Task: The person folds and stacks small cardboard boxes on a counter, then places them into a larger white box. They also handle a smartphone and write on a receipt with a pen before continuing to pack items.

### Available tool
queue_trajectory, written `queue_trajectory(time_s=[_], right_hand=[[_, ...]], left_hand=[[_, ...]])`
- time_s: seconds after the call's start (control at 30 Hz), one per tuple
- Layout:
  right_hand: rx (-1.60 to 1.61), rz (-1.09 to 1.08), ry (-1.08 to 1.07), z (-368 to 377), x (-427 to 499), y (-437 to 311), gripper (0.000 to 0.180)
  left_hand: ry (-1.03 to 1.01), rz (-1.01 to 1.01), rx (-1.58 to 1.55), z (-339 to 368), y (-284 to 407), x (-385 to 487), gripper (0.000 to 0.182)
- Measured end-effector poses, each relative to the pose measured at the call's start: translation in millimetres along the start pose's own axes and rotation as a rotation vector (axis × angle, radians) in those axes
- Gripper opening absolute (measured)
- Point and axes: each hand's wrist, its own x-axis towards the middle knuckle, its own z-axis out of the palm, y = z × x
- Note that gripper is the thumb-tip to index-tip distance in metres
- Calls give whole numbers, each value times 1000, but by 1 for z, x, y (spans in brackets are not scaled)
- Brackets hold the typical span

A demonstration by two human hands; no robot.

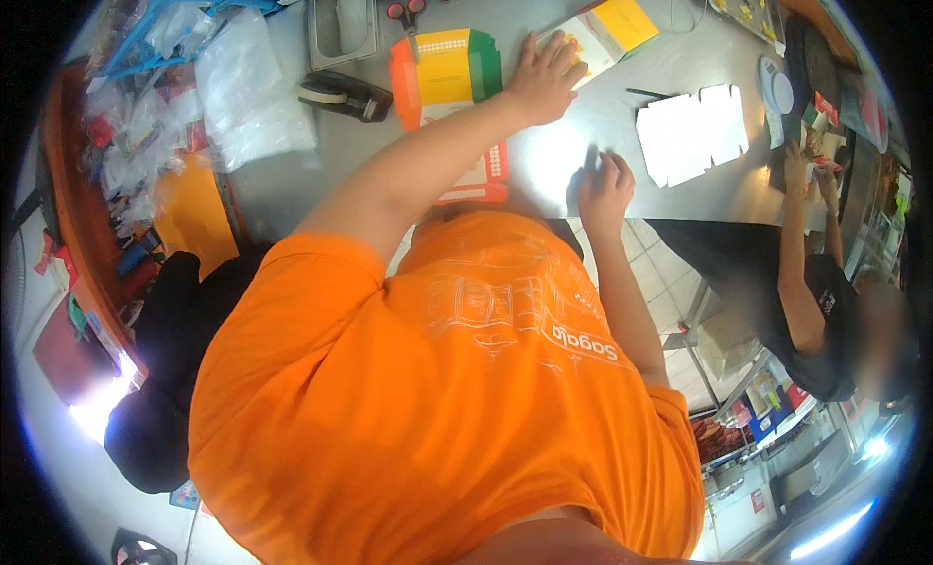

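Note:
My left hand (pixel 547 77) lies with spread fingers on the near end of a white and yellow carton box (pixel 605 37), which sits at an angle on the steel table. Beneath my left forearm is a flat unfolded carton (pixel 446 73) in red, yellow and green, and part of it is hidden by the arm. My right hand (pixel 606 193) hovers at the table's front edge with loosely bent fingers and nothing in it. To its right lies a flat white carton blank (pixel 689 136) with notched edges, and a black pen (pixel 645 93) is partly under it.
Scissors (pixel 410 15), a tape dispenser (pixel 344 97) and a steel container (pixel 342 26) stand at the back left of the steel table (pixel 270 193). Clear plastic bags (pixel 244 91) pile farther left. A scale (pixel 778 91) stands right, near a co-worker's hands (pixel 809 171).

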Motion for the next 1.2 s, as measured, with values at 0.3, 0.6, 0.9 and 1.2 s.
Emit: queue_trajectory(time_s=[0.3, 0.6, 0.9, 1.2], right_hand=[[-262, 72, -173, -2, -20, 37, 69], [-299, 60, -300, 4, -20, 49, 75], [-56, -22, -203, -31, -16, 36, 49], [448, 60, -391, -93, -46, -31, 24]], left_hand=[[-102, 50, -158, 6, -23, 55, 56], [193, -5, -41, -29, -12, 66, 67], [46, -153, -265, -77, 13, -96, 72], [-59, -134, -160, -55, 15, -216, 79]])
